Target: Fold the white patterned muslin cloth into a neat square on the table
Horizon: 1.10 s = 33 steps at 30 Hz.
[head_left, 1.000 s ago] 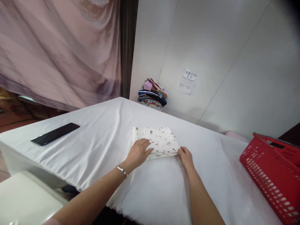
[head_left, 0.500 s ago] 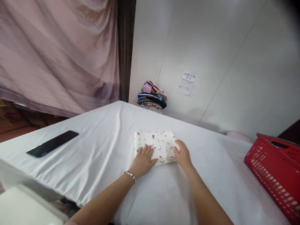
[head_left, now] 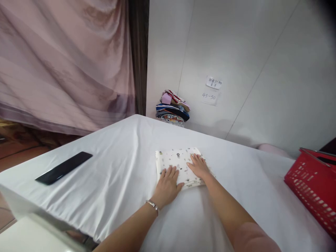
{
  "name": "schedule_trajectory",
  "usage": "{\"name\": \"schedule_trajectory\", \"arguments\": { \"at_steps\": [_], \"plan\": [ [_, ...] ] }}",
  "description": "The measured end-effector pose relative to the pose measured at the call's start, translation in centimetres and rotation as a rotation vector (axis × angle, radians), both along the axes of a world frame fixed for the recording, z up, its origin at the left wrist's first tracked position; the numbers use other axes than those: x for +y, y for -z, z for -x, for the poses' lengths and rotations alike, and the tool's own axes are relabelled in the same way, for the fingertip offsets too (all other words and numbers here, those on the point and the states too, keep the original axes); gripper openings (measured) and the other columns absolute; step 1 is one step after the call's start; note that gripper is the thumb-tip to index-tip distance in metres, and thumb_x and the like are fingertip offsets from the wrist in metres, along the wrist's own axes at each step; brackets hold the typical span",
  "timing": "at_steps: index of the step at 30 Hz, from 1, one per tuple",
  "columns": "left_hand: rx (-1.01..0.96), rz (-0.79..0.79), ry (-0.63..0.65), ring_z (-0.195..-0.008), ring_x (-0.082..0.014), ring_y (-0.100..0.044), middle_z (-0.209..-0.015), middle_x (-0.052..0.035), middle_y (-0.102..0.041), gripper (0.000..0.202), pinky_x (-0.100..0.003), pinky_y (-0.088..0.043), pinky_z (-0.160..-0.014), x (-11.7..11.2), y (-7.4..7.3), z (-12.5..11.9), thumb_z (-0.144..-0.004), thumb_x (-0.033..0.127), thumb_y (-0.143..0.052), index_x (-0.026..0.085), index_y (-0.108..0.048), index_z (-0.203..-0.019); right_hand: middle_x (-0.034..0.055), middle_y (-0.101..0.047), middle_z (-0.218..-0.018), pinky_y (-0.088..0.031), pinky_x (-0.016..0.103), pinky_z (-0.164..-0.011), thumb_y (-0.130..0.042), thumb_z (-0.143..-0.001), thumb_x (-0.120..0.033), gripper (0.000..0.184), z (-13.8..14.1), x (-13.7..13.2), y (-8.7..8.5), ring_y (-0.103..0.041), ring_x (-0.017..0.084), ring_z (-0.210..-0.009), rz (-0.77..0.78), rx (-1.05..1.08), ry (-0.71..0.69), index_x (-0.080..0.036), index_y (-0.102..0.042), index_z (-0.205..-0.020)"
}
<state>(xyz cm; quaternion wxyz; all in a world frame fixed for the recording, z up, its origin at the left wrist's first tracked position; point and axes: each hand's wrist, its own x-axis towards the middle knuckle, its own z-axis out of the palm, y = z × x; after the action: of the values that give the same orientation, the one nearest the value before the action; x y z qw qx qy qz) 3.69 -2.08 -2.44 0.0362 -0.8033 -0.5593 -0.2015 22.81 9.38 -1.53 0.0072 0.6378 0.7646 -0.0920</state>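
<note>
A folded white cloth (head_left: pixel 181 161) with small printed figures lies flat on the white-covered table (head_left: pixel 118 164). On its near left part my left hand (head_left: pixel 168 183) rests palm down, fingers stretched out; a silver bracelet circles that wrist. My right hand (head_left: pixel 199 167) lies flat on the right part of the cloth, its fingers spread. Neither hand grips the fabric. Layers of the fold show along the near edge, and the hands cover part of the print.
A black phone-like slab (head_left: pixel 64 168) lies on the table at left. A stack of folded clothes (head_left: pixel 172 108) stands by the wall at the far edge. At right is a red plastic basket (head_left: pixel 312 185). Paper notes (head_left: pixel 211 91) hang on the wall.
My right hand has let go of the cloth's right edge and moved onto its top, fingers now spread. My left hand stays flat on the cloth. The view has shifted slightly.
</note>
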Motion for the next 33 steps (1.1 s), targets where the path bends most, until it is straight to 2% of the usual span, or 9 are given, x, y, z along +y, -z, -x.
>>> {"name": "schedule_trajectory", "arguments": {
  "at_steps": [11, 15, 18, 21, 23, 26, 28, 31, 33],
  "plan": [
    [-0.093, 0.022, 0.02, -0.131, -0.0278, -0.035, -0.138, -0.0105, -0.045, 0.052, -0.049, -0.026, -0.109, -0.3, 0.1, 0.3, -0.089, 0.05, -0.038, 0.016, -0.05, -0.127, 0.0011, -0.007, -0.154, -0.001, 0.037, -0.111, -0.02, -0.089, -0.058, 0.068, 0.2, -0.3, -0.2, 0.001, 0.019, -0.141, 0.002, -0.035, 0.013, -0.022, -0.016, -0.146],
    [-0.151, 0.056, 0.043, -0.129, -0.0288, -0.037, -0.135, -0.0109, -0.048, 0.051, -0.051, -0.028, -0.108, -0.5, -0.3, 0.6, -0.088, 0.05, -0.039, 0.016, -0.052, -0.123, 0.0027, -0.01, -0.154, -0.003, 0.038, -0.111, -0.021, -0.089, -0.058, 0.068, 0.4, -0.6, -0.4, -0.003, 0.02, -0.141, -0.02, -0.017, 0.013, -0.021, -0.019, -0.146],
    [-0.264, 0.076, 0.076, -0.124, -0.0258, -0.044, -0.127, -0.0075, -0.056, 0.039, -0.048, -0.033, -0.106, -0.6, -1.0, 0.9, -0.089, 0.046, -0.039, 0.02, -0.061, -0.109, 0.0039, -0.014, -0.153, -0.006, 0.038, -0.111, -0.026, -0.089, -0.056, 0.065, 0.4, -0.7, -0.5, -0.007, 0.02, -0.14, -0.048, 0.005, 0.013, -0.021, -0.024, -0.145],
    [-0.463, 0.08, 0.09, -0.111, -0.0192, -0.055, -0.111, -0.0036, -0.065, 0.032, -0.04, -0.042, -0.1, -0.1, -1.3, 1.7, -0.091, 0.038, -0.037, 0.023, -0.066, -0.094, 0.0046, -0.018, -0.152, -0.008, 0.039, -0.111, -0.029, -0.09, -0.053, 0.063, 0.3, -0.7, -0.3, -0.01, 0.02, -0.14, -0.072, 0.008, 0.013, -0.02, -0.027, -0.143],
    [-0.615, 0.051, 0.026, -0.105, -0.0171, -0.058, -0.109, -0.0037, -0.066, 0.03, -0.036, -0.046, -0.097, 0.6, -1.2, 2.6, -0.09, 0.034, -0.038, 0.023, -0.065, -0.097, 0.0051, -0.021, -0.151, -0.009, 0.039, -0.111, -0.029, -0.09, -0.053, 0.062, 0.2, -0.7, -0.1, -0.011, 0.021, -0.14, -0.089, 0.014, 0.007, -0.02, -0.03, -0.142],
    [-0.78, 0.008, -0.17, -0.111, -0.0182, -0.055, -0.117, -0.0062, -0.062, 0.029, -0.036, -0.045, -0.099, 2.0, -1.0, 4.7, -0.086, 0.029, -0.042, 0.019, -0.062, -0.105, 0.0053, -0.023, -0.15, -0.01, 0.038, -0.111, -0.028, -0.09, -0.055, 0.061, 0.1, -0.9, -0.1, -0.014, 0.021, -0.139, -0.111, 0.048, 0.002, -0.02, -0.034, -0.141],
    [-0.842, 0.049, -0.298, -0.111, -0.0187, -0.055, -0.119, -0.0077, -0.06, 0.031, -0.036, -0.046, -0.096, 3.0, -1.1, 6.3, -0.085, 0.024, -0.041, 0.018, -0.058, -0.11, 0.0056, -0.024, -0.15, -0.01, 0.038, -0.111, -0.028, -0.09, -0.055, 0.062, 0.1, -1.0, -0.1, -0.015, 0.021, -0.139, -0.115, 0.068, 0.005, -0.019, -0.035, -0.14],
    [-0.844, 0.158, -0.422, -0.103, -0.0183, -0.06, -0.118, -0.0103, -0.06, 0.037, -0.033, -0.051, -0.087, 4.6, -1.5, 8.4, -0.083, 0.018, -0.037, 0.016, -0.053, -0.116, 0.0061, -0.025, -0.15, -0.01, 0.037, -0.111, -0.028, -0.09, -0.054, 0.062, 0.2, -1.1, -0.3, -0.016, 0.022, -0.139, -0.111, 0.068, 0.01, -0.018, -0.036, -0.14],
    [-0.732, 0.179, -0.441, -0.101, -0.0183, -0.061, -0.121, -0.0126, -0.058, 0.04, -0.032, -0.05, -0.086, 5.9, -1.9, 9.3, -0.083, 0.015, -0.035, 0.014, -0.051, -0.119, 0.0059, -0.025, -0.15, -0.01, 0.037, -0.111, -0.029, -0.09, -0.053, 0.061, 0.3, -1.2, -0.3, -0.016, 0.021, -0.139, -0.11, 0.061, 0.01, -0.018, -0.036, -0.14]
  ]
}}
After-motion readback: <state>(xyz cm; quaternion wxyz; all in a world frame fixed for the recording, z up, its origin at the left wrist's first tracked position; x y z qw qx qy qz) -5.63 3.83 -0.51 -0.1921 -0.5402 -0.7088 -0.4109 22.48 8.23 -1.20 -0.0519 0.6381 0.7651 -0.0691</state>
